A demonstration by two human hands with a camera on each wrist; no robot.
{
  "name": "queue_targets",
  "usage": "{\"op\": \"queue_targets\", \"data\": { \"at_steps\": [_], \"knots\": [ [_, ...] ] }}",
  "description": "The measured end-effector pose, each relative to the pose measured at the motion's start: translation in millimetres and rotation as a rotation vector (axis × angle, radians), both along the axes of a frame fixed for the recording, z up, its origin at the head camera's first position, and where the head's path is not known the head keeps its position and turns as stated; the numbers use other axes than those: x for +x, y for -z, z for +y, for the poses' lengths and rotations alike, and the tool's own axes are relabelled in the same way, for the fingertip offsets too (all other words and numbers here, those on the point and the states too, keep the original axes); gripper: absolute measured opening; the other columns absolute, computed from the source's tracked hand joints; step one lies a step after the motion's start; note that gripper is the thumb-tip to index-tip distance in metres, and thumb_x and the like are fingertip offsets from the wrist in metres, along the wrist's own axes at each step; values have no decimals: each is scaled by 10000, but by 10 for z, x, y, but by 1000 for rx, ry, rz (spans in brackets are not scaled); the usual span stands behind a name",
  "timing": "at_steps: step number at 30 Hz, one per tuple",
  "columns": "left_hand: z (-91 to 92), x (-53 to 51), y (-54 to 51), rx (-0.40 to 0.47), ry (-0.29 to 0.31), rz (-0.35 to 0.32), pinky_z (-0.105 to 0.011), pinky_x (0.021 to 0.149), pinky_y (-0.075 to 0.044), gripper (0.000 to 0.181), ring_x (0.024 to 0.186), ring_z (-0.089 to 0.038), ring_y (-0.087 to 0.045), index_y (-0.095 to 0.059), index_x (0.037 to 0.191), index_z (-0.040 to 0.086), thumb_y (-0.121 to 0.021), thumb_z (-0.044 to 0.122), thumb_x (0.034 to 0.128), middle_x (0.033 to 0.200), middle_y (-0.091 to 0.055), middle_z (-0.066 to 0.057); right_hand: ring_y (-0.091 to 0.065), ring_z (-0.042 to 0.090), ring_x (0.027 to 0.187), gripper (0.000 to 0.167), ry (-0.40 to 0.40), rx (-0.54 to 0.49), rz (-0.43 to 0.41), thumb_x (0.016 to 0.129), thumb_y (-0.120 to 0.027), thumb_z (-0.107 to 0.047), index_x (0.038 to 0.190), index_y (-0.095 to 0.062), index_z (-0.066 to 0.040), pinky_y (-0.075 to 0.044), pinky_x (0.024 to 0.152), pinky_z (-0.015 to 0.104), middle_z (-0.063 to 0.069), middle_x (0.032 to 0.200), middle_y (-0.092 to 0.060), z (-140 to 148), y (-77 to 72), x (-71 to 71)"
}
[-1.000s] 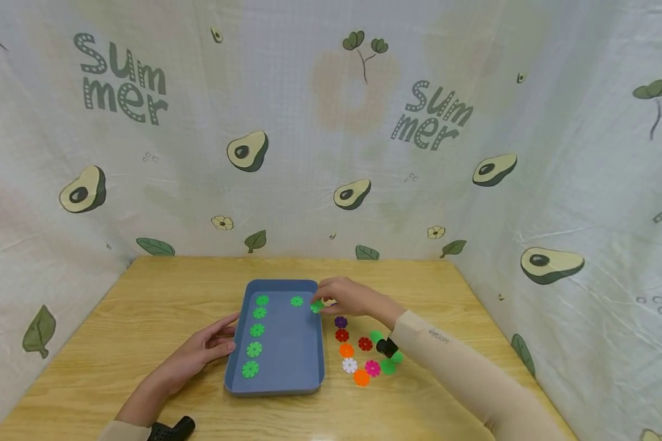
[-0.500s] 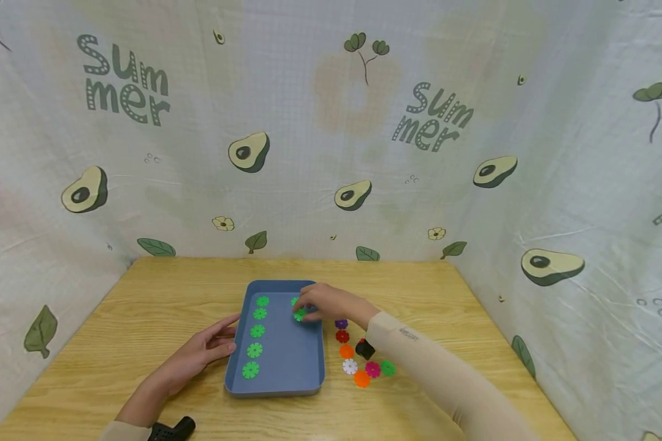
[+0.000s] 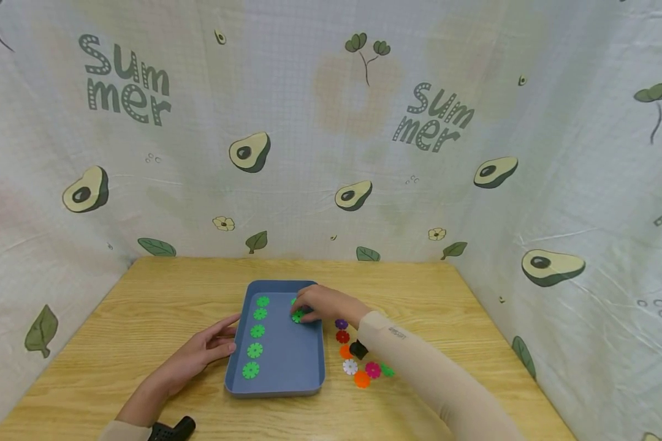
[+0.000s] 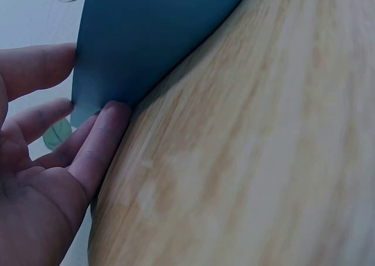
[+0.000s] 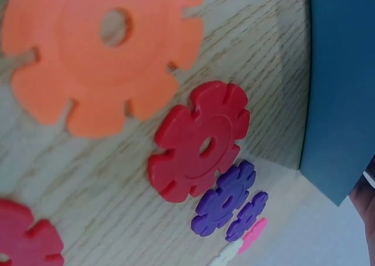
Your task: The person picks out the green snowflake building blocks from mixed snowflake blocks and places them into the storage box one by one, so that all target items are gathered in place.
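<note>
Green disc (image 3: 297, 317) pinched inside blue tray (image 3: 287, 358)

Held between thumb and fingers of right hand (image 3: 322, 301), just below frame centre, tray's far right part; contact with tray floor can't be told. Tray's left wall is touched by left hand (image 3: 201, 350), fingers loosely extended, lower left of centre. Five green discs (image 3: 257, 331) are lined up along tray's left side. Coloured discs (image 3: 361, 380) are scattered on table (image 3: 187, 294), lower right.

A blue-grey rectangular tray (image 3: 289, 367) has bright green notched discs (image 3: 255, 350) inside; right of it lie orange, red, purple, white and pink discs (image 3: 362, 379). Beneath it is a yellow-brown wood-grained surface (image 3: 187, 291), behind it avocado-patterned white cloth (image 3: 298, 202).
</note>
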State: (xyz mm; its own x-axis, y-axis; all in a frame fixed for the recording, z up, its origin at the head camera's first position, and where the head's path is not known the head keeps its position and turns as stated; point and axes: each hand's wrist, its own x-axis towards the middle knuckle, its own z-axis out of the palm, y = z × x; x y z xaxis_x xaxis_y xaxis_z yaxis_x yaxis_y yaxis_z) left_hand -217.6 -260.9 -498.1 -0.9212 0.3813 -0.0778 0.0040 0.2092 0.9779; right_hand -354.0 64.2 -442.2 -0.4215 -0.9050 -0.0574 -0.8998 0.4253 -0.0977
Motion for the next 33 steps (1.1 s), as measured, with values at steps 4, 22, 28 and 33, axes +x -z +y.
{"op": "queue_targets", "data": {
  "at_steps": [4,22,28,33],
  "knots": [
    [-1,-6,9,1,-3,2,-195,987,-514,722,1429,-431,-480,-262,1704,145,-632,252,1094,1616,-374,-291,-609,104,921,247,6,15,5,1005,-770,-231,1241,-801,-166,-492,830,134,-20,1107,-725,-24,9,-8],
    [-7,-4,4,-5,-5,12,-189,990,-509,716,1436,-443,-470,-267,1703,144,-630,251,1095,1621,-369,-293,-610,92,999,265,51,47,-2,1033,-726,-244,1284,-784,-182,-512,888,162,-6,1211,-698,-62,8,0],
    [-9,-6,9,-7,-7,12,-187,990,-507,719,1437,-444,-469,-265,1703,145,-632,251,1094,1620,-370,-292,-604,88,984,266,34,42,18,1030,-728,-236,1283,-784,-178,-504,865,147,4,1198,-689,-60,7,5],
    [1,-1,6,-11,-10,6,-186,988,-507,720,1436,-440,-471,-268,1703,150,-634,258,1093,1620,-371,-289,-614,108,1003,273,34,40,12,1031,-726,-223,1293,-777,-167,-512,884,163,22,1209,-684,-54,5,12]
  ]
}}
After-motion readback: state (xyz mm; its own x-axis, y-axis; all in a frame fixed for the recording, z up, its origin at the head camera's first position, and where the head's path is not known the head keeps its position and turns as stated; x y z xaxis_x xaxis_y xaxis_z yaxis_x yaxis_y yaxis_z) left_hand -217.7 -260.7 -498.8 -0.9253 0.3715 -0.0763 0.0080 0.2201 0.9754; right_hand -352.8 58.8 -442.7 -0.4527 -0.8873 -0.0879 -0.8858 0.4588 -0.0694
